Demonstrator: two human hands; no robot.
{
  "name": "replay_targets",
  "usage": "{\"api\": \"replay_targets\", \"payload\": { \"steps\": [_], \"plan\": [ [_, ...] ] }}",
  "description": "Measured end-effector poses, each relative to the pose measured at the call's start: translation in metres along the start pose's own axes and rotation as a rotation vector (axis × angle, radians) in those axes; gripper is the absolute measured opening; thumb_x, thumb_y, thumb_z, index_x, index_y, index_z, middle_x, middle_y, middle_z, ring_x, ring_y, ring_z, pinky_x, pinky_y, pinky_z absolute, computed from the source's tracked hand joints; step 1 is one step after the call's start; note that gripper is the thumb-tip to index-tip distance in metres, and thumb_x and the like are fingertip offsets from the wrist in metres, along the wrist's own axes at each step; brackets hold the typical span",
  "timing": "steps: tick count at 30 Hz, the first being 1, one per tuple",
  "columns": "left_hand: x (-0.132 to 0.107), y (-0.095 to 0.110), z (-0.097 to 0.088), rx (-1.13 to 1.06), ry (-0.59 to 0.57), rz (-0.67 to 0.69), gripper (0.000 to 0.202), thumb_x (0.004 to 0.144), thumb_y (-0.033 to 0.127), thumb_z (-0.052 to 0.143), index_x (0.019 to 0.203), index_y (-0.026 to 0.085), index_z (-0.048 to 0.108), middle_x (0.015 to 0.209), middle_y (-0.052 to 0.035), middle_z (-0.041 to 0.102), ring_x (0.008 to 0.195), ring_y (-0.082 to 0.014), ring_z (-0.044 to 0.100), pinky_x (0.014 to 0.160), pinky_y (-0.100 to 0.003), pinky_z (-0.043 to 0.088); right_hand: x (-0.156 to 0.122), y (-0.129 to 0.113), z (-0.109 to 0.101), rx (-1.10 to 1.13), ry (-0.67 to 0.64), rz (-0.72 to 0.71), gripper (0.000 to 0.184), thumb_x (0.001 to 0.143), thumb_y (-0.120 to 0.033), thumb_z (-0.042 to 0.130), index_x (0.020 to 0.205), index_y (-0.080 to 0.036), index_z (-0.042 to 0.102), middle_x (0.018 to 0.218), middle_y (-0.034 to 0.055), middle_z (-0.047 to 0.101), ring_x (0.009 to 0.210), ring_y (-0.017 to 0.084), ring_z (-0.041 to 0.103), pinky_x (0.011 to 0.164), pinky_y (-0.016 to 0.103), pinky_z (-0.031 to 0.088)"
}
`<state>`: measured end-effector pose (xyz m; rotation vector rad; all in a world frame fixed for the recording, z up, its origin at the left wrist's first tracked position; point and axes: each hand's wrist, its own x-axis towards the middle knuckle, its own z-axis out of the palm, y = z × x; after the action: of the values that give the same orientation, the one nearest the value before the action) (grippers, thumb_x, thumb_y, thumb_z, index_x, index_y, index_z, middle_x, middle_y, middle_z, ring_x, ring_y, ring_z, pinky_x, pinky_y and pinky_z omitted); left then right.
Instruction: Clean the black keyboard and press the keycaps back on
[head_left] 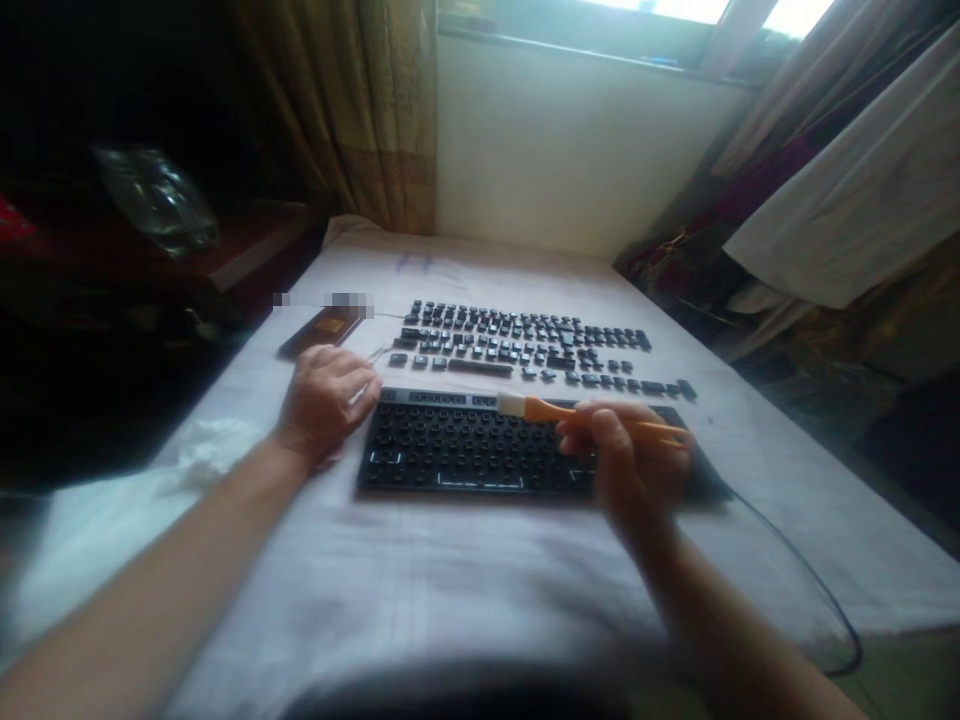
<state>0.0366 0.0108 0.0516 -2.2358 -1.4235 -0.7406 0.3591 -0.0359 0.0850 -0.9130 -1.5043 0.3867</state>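
A black keyboard (480,440) with its keycaps off lies on the cloth-covered table. My right hand (637,450) is closed round the orange handle of a brush (547,409). The brush's pale bristles point left, over the upper edge of the keyboard. My left hand (326,395) is at the keyboard's left end, its fingers curled against the upper left corner. Behind the keyboard, the loose black keycaps (480,366) lie in rows. A thin, shiny wire-like tool (379,352) lies beside my left fingertips, too blurred to name.
A dark brown flat case (324,327) lies beyond my left hand. The keyboard cable (817,580) runs off to the right and curls near the table's front edge. White crumpled plastic (202,450) is at the left. Curtains (382,120) and hanging cloth (840,200) flank the table.
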Motion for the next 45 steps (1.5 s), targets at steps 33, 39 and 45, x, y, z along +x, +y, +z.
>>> {"api": "replay_targets", "payload": {
  "steps": [33, 39, 45],
  "plan": [
    [-0.002, -0.001, -0.002, -0.180, -0.159, -0.072, 0.031, 0.099, 0.038, 0.045, 0.092, 0.024, 0.071, 0.096, -0.0040, 0.075, 0.098, -0.0255, 0.065, 0.094, -0.046, 0.042, 0.000, 0.012, 0.024, 0.154, -0.658, -0.282, 0.018, 0.090, -0.009, 0.056, 0.102, -0.021, 0.063, 0.081, 0.0045, 0.075, 0.072, 0.017, 0.074, 0.066, 0.026, 0.060],
    [-0.003, -0.002, -0.003, -0.184, -0.162, -0.056, 0.032, 0.100, 0.039, 0.044, 0.094, 0.023, 0.071, 0.096, -0.0038, 0.074, 0.098, -0.0256, 0.064, 0.093, -0.045, 0.041, 0.002, 0.013, 0.023, 0.171, -0.847, -0.196, 0.017, 0.094, -0.011, 0.051, 0.106, -0.019, 0.060, 0.090, 0.0071, 0.076, 0.078, 0.017, 0.073, 0.070, 0.027, 0.059],
    [-0.003, -0.003, -0.002, -0.175, -0.173, -0.054, 0.032, 0.101, 0.040, 0.043, 0.094, 0.024, 0.070, 0.097, -0.0031, 0.074, 0.100, -0.0252, 0.064, 0.094, -0.044, 0.040, 0.023, 0.007, 0.008, -0.002, -0.879, -0.160, 0.018, 0.090, -0.007, 0.049, 0.094, -0.020, 0.060, 0.075, 0.0013, 0.070, 0.062, 0.013, 0.067, 0.059, 0.023, 0.054]
  ]
}}
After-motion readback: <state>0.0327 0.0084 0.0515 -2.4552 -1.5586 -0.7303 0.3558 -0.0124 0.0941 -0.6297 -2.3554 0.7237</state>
